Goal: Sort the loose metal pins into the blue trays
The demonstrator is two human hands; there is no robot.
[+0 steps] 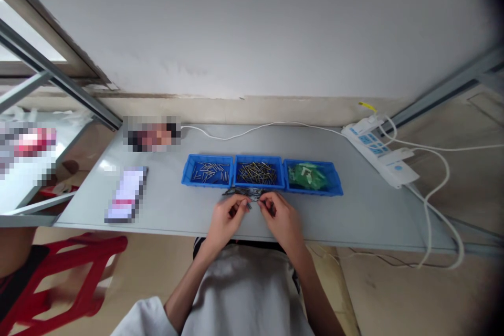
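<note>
Close together at the desk's front, my left hand [225, 220] and my right hand [284, 219] are both closed in a pinch. A small thin piece spans the gap between their fingertips, too small to name. Just beyond the fingers lies a pile of dark thin metal pieces [238, 190], partly hidden by my hands. Behind it three blue bins stand in a row. The left bin [207, 184] holds thin silvery pins, the middle bin [259, 186] brass-coloured pins or screws, and the right bin [336, 186] a green plastic bag [309, 176] with pale pieces.
A phone [126, 194], blurred out, lies on the grey desk [165, 210] at left, with another pixelated object [153, 137] behind it. At right, a white power strip [380, 155] trails loose cables. A red stool [74, 273] and part of another person are at lower left.
</note>
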